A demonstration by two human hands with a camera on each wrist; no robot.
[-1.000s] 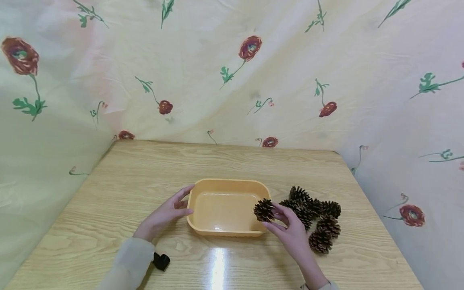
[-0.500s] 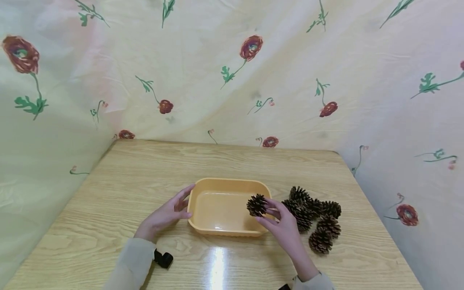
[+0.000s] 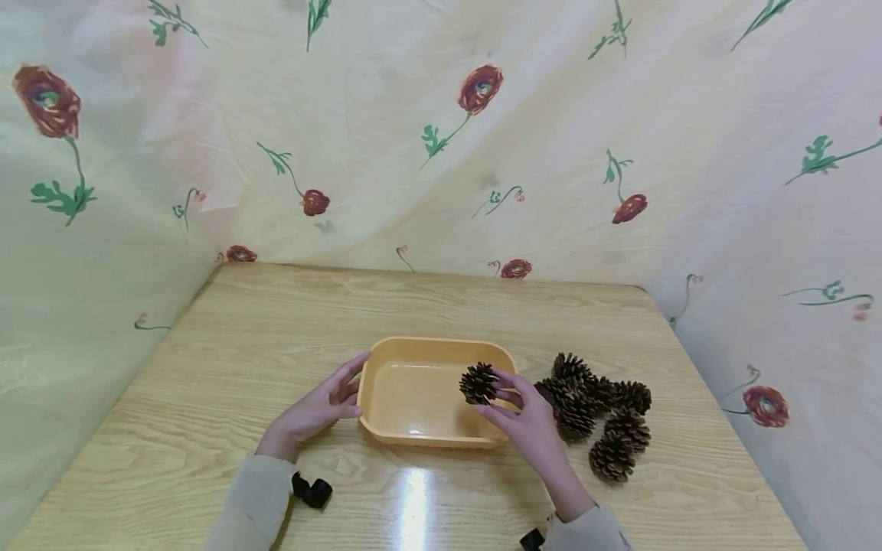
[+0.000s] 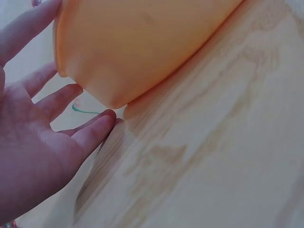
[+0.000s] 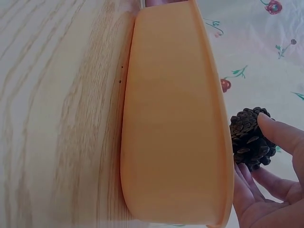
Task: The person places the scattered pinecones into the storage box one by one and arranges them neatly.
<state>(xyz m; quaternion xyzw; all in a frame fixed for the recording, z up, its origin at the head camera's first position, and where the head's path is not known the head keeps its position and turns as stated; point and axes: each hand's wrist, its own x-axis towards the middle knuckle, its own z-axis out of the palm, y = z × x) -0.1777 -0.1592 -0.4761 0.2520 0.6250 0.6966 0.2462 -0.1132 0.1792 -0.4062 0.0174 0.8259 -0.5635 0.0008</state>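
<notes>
A dark brown pine cone (image 3: 478, 384) is pinched between the thumb and fingers of my right hand (image 3: 532, 428), over the right part of an orange plastic basin (image 3: 406, 402). In the right wrist view the pine cone (image 5: 251, 142) shows beyond the basin's rim, up off its floor. My left hand (image 3: 310, 417) rests at the basin's left end, thumb by the near corner and fingers along the side. The left wrist view shows those fingers nearly straight and spread against the outer wall of the basin (image 4: 142, 42). No cone is visible inside the basin.
Several more pine cones (image 3: 577, 413) lie in a cluster on the wooden table (image 3: 289, 306), right of the basin, partly behind my right hand. A cloth with printed red flowers (image 3: 386, 153) hangs around the back and sides of the table.
My right hand has carried the pine cone leftward and slightly away from me, from the basin's right rim to over its inside. The left hand has stayed at the basin's left end.
</notes>
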